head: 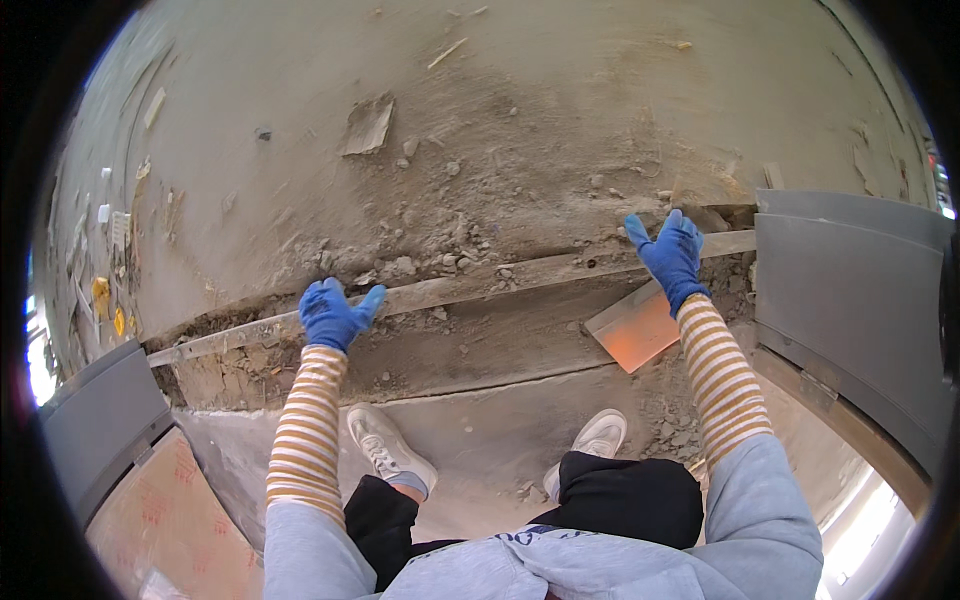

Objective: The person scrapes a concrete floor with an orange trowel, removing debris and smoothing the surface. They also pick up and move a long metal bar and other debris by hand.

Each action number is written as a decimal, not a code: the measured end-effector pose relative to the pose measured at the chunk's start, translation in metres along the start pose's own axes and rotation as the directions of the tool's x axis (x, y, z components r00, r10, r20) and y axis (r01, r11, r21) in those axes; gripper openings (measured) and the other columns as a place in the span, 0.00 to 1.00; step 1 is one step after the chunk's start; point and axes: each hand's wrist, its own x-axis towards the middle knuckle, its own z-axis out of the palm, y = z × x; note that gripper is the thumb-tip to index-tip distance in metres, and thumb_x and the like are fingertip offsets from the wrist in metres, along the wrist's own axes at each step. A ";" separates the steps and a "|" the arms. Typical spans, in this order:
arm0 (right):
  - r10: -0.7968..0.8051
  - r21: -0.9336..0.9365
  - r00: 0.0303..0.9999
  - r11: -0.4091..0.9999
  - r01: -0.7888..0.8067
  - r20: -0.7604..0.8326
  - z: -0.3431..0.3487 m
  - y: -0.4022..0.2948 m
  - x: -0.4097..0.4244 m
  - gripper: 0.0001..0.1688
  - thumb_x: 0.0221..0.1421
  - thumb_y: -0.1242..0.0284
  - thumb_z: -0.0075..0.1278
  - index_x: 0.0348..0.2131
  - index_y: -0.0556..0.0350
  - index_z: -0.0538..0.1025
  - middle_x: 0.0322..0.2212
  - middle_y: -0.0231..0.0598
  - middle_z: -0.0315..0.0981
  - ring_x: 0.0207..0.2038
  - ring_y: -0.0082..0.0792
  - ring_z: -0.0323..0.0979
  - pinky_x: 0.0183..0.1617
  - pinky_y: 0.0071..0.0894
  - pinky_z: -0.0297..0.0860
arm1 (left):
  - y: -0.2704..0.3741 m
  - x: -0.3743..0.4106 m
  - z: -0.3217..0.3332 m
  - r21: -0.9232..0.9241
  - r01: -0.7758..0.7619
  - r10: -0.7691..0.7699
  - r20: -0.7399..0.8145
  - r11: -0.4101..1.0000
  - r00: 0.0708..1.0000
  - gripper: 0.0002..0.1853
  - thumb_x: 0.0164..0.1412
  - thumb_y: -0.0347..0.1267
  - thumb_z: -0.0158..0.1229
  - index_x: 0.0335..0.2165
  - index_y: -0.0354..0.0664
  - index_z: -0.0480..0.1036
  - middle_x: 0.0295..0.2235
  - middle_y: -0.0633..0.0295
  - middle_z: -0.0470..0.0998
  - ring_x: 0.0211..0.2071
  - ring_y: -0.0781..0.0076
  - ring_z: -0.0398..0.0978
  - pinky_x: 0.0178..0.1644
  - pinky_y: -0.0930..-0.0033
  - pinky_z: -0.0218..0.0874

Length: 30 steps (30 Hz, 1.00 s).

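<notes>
A long, dusty metal strip (457, 295) lies across the doorway at a slant, its right end farther from me. My left hand (330, 315), in a blue glove, is over the strip's left part with the thumb spread to the right. Farther right, my right hand (670, 253) is over the strip in a matching glove, thumb and fingers apart. Neither palm shows, so I cannot tell whether the hands grip the strip. Below the right hand, a flat orange-tinted panel piece (636, 330) leans at an angle, partly hidden by my wrist.
Grey metal jamb panels stand at left (109, 420) and right (847, 277). Rubble (450, 251) and a torn cardboard scrap (369, 126) lie beyond the strip. Broken chips (675, 431) are near my right shoe (600, 435). Printed protective sheeting (176, 517) covers the lower left.
</notes>
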 end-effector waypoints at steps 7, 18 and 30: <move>-0.005 0.112 0.993 0.994 0.018 -0.120 0.009 -0.033 -0.011 0.45 0.45 0.41 0.47 0.43 0.67 0.67 0.38 0.58 0.67 0.44 0.53 0.65 0.55 0.52 0.53 | 0.044 0.000 -0.013 -0.040 0.075 -0.072 0.086 0.996 0.994 0.40 0.39 0.66 0.56 0.25 0.34 0.72 0.28 0.44 0.75 0.31 0.51 0.73 0.38 0.59 0.64; -0.038 0.230 0.999 0.973 0.028 0.038 0.008 -0.057 -0.009 0.44 0.48 0.43 0.47 0.42 0.71 0.67 0.37 0.63 0.69 0.41 0.55 0.69 0.46 0.47 0.65 | 0.095 0.005 -0.014 -0.142 0.121 -0.101 0.141 0.982 0.985 0.45 0.33 0.66 0.60 0.30 0.31 0.71 0.31 0.44 0.74 0.34 0.51 0.74 0.37 0.58 0.66; -0.077 0.372 0.990 0.928 0.029 0.115 0.006 -0.088 -0.015 0.42 0.47 0.42 0.47 0.39 0.68 0.67 0.37 0.64 0.69 0.41 0.55 0.70 0.44 0.45 0.66 | 0.132 0.007 0.011 -0.383 0.017 -0.038 -0.047 0.924 0.998 0.45 0.30 0.60 0.67 0.36 0.33 0.64 0.36 0.46 0.68 0.35 0.51 0.71 0.37 0.56 0.65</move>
